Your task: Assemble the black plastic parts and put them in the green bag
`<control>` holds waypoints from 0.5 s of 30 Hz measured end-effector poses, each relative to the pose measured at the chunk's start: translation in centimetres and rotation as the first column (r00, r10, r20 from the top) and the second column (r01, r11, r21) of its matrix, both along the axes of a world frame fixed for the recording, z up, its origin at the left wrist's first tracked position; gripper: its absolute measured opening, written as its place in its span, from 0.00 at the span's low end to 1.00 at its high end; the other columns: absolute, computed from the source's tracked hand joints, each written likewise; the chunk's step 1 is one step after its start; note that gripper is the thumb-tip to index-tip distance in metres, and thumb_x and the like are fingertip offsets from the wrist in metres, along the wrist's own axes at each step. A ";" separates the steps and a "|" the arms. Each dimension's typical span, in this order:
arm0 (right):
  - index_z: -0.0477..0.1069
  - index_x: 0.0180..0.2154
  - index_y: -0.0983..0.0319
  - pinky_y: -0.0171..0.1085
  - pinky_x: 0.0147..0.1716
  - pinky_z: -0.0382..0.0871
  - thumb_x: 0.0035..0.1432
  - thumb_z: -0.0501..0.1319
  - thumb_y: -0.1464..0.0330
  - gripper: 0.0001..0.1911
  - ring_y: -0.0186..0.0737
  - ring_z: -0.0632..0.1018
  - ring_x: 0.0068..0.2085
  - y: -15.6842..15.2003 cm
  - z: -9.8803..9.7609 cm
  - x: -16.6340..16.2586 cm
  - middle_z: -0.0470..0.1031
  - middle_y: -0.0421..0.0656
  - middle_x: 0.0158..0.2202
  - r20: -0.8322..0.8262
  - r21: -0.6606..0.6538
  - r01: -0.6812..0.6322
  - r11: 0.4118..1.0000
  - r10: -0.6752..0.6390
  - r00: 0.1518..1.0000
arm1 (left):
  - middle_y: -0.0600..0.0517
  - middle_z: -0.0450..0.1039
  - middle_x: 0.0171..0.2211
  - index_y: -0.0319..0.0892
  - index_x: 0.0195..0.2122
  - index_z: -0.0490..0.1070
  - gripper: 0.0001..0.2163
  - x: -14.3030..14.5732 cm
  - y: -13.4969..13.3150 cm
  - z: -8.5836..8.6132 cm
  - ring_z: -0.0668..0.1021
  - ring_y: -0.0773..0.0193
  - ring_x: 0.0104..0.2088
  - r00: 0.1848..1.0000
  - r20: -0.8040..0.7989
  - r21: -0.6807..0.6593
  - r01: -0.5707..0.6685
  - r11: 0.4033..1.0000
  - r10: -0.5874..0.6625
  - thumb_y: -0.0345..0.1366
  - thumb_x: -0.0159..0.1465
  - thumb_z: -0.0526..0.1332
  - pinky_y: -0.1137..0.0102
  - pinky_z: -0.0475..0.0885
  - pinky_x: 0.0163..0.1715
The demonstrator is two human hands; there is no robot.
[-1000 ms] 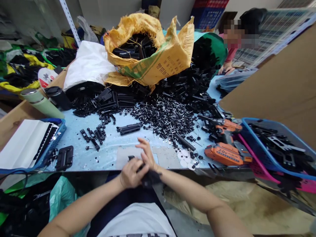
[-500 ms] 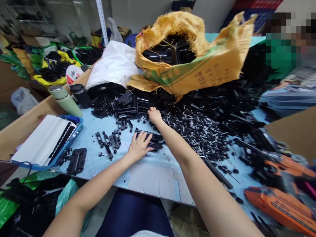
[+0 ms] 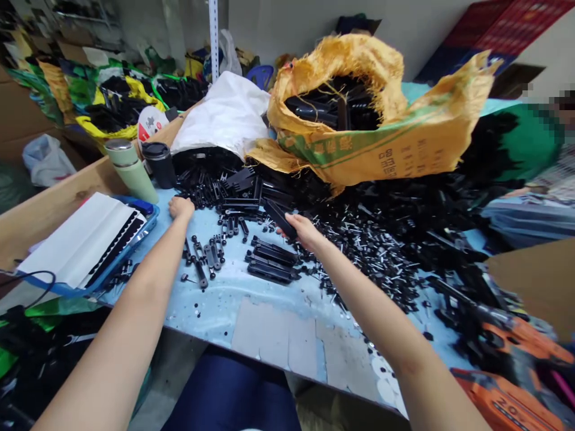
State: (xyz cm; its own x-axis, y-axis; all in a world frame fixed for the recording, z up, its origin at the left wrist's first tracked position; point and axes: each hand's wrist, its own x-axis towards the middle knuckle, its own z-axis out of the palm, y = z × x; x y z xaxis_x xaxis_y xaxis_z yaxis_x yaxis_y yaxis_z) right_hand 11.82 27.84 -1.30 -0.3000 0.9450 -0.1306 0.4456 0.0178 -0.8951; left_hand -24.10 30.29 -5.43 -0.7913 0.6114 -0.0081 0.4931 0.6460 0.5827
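My right hand [image 3: 303, 230] is closed on a long flat black plastic piece [image 3: 278, 217], held tilted above the table. Below it, several similar long black pieces [image 3: 272, 261] lie side by side. My left hand [image 3: 181, 208] has its fingers curled at the left edge of a heap of small black forked parts [image 3: 204, 188]; what they hold, if anything, is hidden. Between the hands, small black arm-like parts [image 3: 212, 254] are spread on the blue table top [image 3: 215, 311]. A large pile of black-headed screws [image 3: 375, 251] lies right of my right hand.
A yellow woven sack [image 3: 404, 149] of black parts stands at the back beside a white sack [image 3: 220, 114]. At left are a green flask [image 3: 135, 176], a black cup [image 3: 159, 164] and a blue basket [image 3: 150, 224]. Orange power tools [image 3: 503, 398] lie at right.
My left hand has left the row of long pieces and moved left to the small-parts heap. My right hand has taken up a long black piece and drawn it nearer. The view has shifted slightly.
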 end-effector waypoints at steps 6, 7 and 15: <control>0.64 0.43 0.58 0.43 0.42 0.71 0.42 0.69 0.61 0.26 0.40 0.79 0.37 -9.2 -0.3 0.9 0.76 0.41 0.35 -0.572 -0.390 -0.146 0.909 -0.115 0.812 | 0.34 0.71 0.40 0.26 0.38 0.67 0.08 -0.5 -0.3 0.8 0.73 0.50 0.45 0.996 0.080 -0.002 0.031 1.000 -0.030 0.26 0.59 0.55 0.59 0.67 0.43; 0.65 0.42 0.59 0.43 0.44 0.70 0.42 0.69 0.62 0.25 0.40 0.79 0.38 -10.5 -0.5 0.9 0.75 0.41 0.36 -0.581 -0.391 -0.167 0.905 -0.102 0.807 | 0.34 0.70 0.41 0.27 0.40 0.66 0.09 -0.1 -0.8 1.1 0.73 0.50 0.46 0.997 0.064 0.011 0.038 0.999 -0.039 0.26 0.59 0.55 0.58 0.67 0.43; 0.58 0.46 0.55 0.49 0.51 0.64 0.43 0.67 0.57 0.29 0.45 0.73 0.51 -19.1 -3.8 3.7 0.72 0.45 0.46 -0.560 -0.094 0.011 0.995 -0.062 0.826 | 0.45 0.69 0.39 0.39 0.39 0.66 0.07 11.4 -15.7 0.9 0.72 0.59 0.41 0.483 -0.269 -0.035 0.859 0.510 -0.833 0.32 0.64 0.51 0.66 0.68 0.43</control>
State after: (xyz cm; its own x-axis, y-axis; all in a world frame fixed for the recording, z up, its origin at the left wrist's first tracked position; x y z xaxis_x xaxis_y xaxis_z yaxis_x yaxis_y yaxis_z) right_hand 15.54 8.77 -5.06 -0.3112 0.9499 -0.0285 -0.1358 -0.0741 -0.9880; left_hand -12.72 14.55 -4.54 0.1417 0.9727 0.1840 0.8906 -0.2064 0.4053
